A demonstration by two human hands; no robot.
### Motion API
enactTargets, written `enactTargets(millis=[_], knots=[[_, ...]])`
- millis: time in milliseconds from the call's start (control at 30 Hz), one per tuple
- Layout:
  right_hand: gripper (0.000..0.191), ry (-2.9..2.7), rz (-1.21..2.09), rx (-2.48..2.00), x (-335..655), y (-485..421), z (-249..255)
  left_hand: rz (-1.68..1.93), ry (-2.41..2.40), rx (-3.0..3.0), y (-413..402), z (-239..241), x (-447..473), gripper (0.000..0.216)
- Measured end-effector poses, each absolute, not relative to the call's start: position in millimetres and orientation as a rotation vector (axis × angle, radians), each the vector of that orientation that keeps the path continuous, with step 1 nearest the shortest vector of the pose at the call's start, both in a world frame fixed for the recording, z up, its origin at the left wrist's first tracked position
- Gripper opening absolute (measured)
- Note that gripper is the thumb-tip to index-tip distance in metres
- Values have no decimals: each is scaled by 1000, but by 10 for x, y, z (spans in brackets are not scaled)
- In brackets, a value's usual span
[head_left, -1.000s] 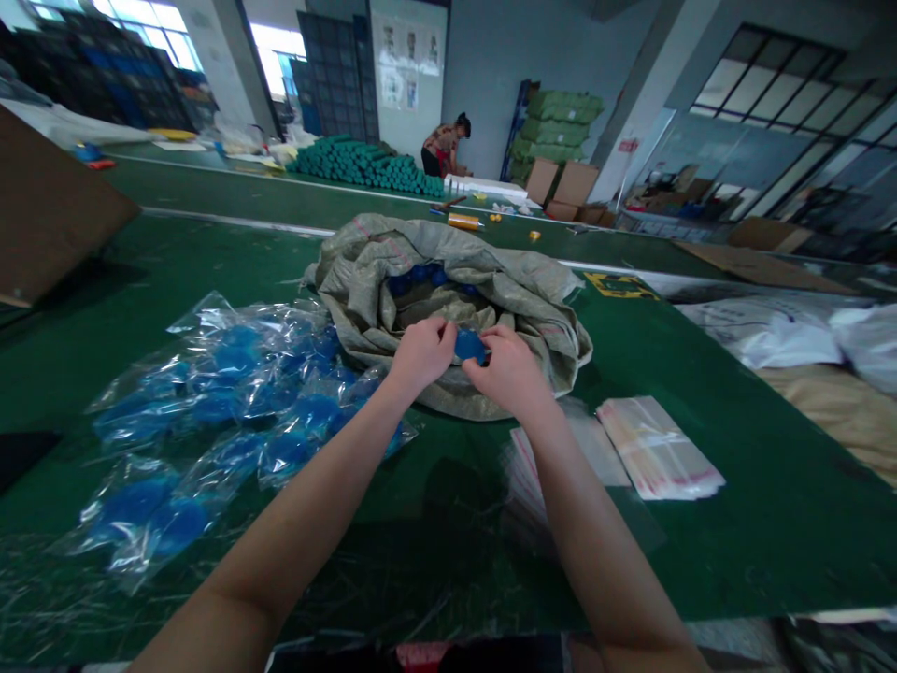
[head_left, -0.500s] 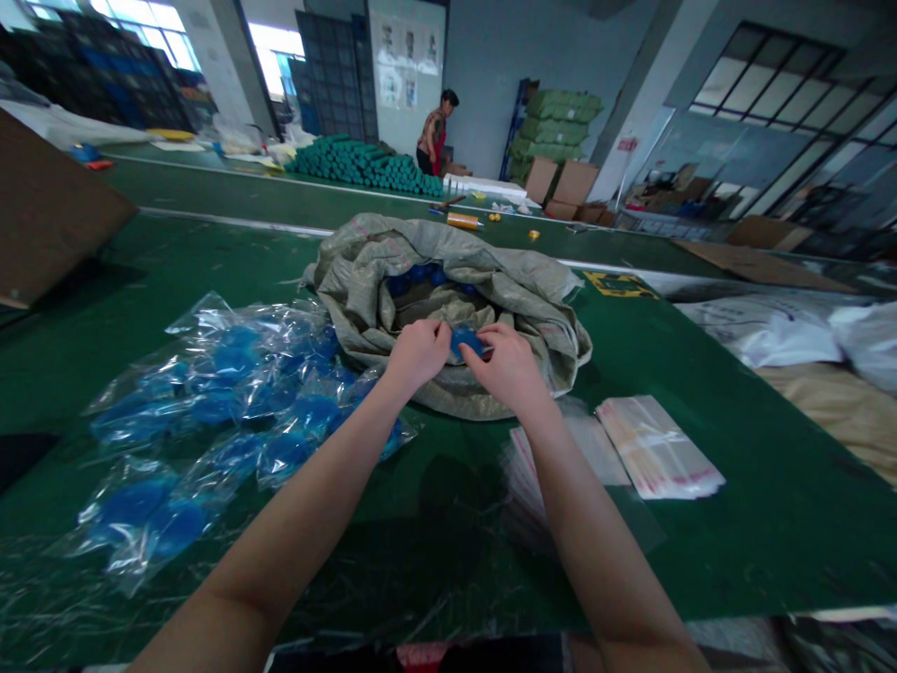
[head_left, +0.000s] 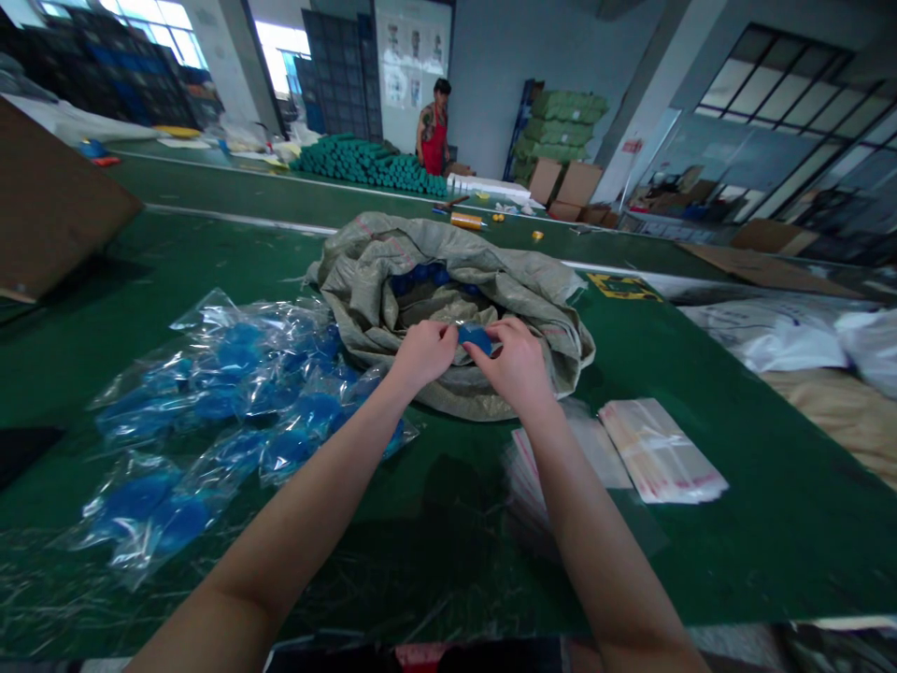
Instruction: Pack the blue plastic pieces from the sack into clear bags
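Over the crumpled grey-green woven sack [head_left: 459,304], my left hand [head_left: 425,353] and right hand [head_left: 519,360] pinch a rounded, plastic-looking blue piece [head_left: 476,336], best steadied by its edges.

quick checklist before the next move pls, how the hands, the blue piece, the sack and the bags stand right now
1. Blue piece held: ok, between left hand and right hand.
2. Sack mouth open: ok, blue items show inside.
3. Stack of clear bags uncovered: ok, right of the right forearm.
4. Loose clear bags in full view: not ok, the right forearm partly hides them.
5. Wrapped blue pieces lying singly: not ok, many overlap, left of the sack.
6. Blue piece undamaged: cannot tell, too small and partly hidden.
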State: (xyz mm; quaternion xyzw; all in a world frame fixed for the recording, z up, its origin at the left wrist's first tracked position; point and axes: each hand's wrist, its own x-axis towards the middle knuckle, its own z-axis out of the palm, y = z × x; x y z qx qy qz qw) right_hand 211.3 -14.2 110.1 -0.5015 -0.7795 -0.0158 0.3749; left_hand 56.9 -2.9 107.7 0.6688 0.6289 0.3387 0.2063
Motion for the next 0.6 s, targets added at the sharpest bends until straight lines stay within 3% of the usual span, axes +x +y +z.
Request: enactTargets(millis=[367,600], knots=[[20,-2048,-108,-1389,2098,-162,1095,839,1724,2281,-56,1054,565,41],[20,-2078,-133,-1314,2145,-127,1090,896,1822,2248,-83,1012,658,44]])
